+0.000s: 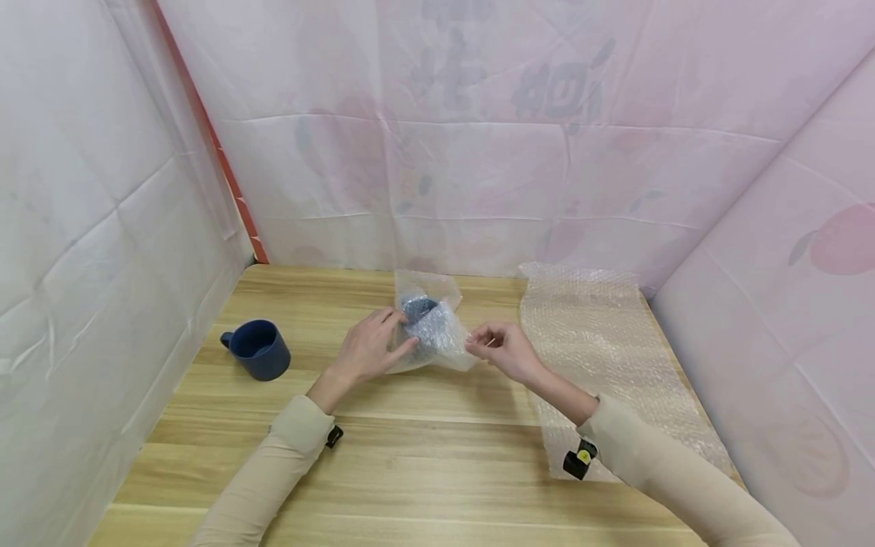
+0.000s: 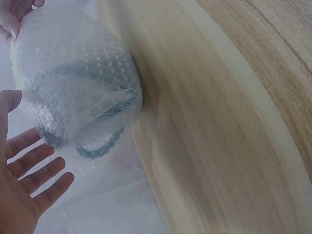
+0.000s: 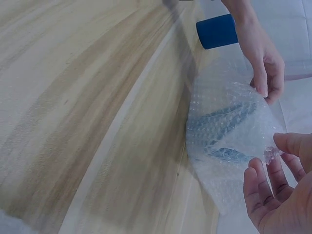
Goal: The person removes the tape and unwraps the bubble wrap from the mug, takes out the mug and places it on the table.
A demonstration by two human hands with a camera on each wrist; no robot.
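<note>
A blue mug (image 1: 418,308) sits on the table partly covered by a sheet of bubble wrap (image 1: 447,334). Through the plastic, its ring handle (image 2: 100,146) shows in the left wrist view. My left hand (image 1: 369,343) rests at the wrapped mug's left side, its fingers extended and spread (image 2: 36,173). At the right, my right hand (image 1: 504,349) pinches a loose corner of the wrap between thumb and fingers, as the right wrist view shows at the gathered corner (image 3: 271,154).
A second blue mug (image 1: 260,351), unwrapped, stands upright at the left with its handle pointing left. Another flat bubble wrap sheet (image 1: 601,334) lies along the right side of the wooden table (image 1: 410,471). Fabric walls (image 1: 478,190) border the table's back and sides.
</note>
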